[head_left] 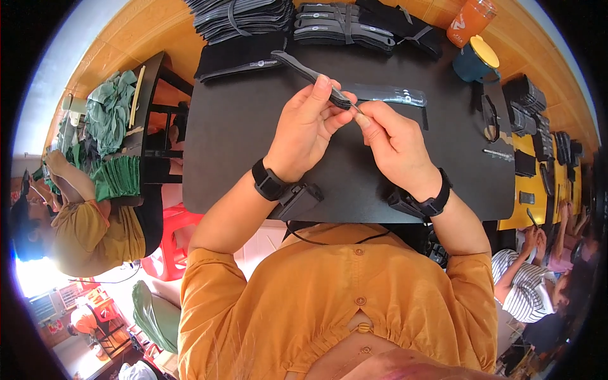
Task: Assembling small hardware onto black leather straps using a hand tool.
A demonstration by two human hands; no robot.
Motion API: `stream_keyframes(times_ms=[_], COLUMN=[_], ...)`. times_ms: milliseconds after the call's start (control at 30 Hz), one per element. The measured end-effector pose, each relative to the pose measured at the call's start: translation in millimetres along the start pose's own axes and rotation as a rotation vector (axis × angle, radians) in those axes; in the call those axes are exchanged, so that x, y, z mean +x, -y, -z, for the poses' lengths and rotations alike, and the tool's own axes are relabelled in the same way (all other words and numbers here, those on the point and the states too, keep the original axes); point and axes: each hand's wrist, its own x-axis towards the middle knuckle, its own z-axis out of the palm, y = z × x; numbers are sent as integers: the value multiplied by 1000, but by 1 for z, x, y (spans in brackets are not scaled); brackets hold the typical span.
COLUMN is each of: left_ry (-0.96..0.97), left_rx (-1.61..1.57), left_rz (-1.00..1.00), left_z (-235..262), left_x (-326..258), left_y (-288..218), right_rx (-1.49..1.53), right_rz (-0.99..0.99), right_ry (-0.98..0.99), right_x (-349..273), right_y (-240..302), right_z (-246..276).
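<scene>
A dark grey strap (299, 67) runs through my left hand (303, 123), its thumb and fingers closed round it above the middle of the table. The far end of the strap sticks out beyond the thumb. My right hand (396, 139) is closed in a pinch at the near end, close against the left fingertips; a thin piece shows between its finger and thumb, too small to name. Just beyond my right hand another dark strap (396, 95) with pale print lies flat on the black table (247, 152).
Banded stacks of straps (342, 28) and a flat black stack (240, 60) line the far edge. At far right stand a blue mug (472, 63) with a yellow lid and an orange tumbler (472, 22). Scissors (489, 117) lie below. People work at both sides.
</scene>
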Motion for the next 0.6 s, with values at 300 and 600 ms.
stream_keyframes(times_ms=[300, 600], left_ry=[90, 72], left_rx=[55, 45], left_rz=[-18, 20], left_z=[-5, -6], left_x=[-5, -5], left_y=[-11, -12], right_rx=[8, -72], right_rz=[20, 105], right_ry=[-9, -34], right_x=[2, 2], right_y=[2, 0], right_z=[7, 8])
